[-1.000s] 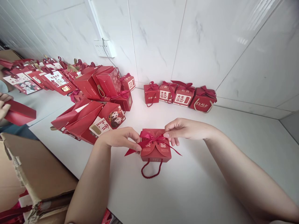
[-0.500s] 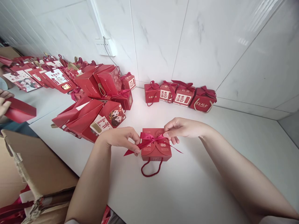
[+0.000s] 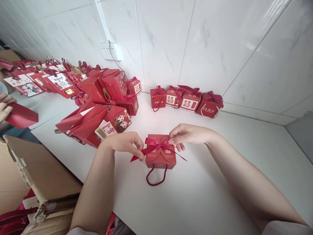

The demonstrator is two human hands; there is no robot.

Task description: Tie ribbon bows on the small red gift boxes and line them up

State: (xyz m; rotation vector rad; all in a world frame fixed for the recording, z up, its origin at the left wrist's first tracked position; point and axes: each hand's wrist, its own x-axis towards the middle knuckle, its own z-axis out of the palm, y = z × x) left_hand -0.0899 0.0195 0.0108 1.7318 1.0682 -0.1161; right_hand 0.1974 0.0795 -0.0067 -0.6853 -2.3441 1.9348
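Observation:
A small red gift box [image 3: 160,158] with a red rope handle [image 3: 155,176] sits on the white table [image 3: 200,186] in front of me. A dark red ribbon bow [image 3: 155,146] lies across its top. My left hand [image 3: 124,143] pinches the left side of the ribbon, fingers closed. From the other side, my right hand [image 3: 187,134] pinches the bow's right loop. Both hands rest just above the box lid.
Several tied red boxes [image 3: 187,101] line the wall behind. A heap of red bags and boxes [image 3: 97,107] spreads left. A torn cardboard carton [image 3: 36,176] stands at lower left. Another person's hand [image 3: 5,106] holds a red box [image 3: 21,116] at the left edge.
The box and both hands have shifted slightly left in view; the bow loops look drawn a little tighter. My grip on the ribbon is unchanged.

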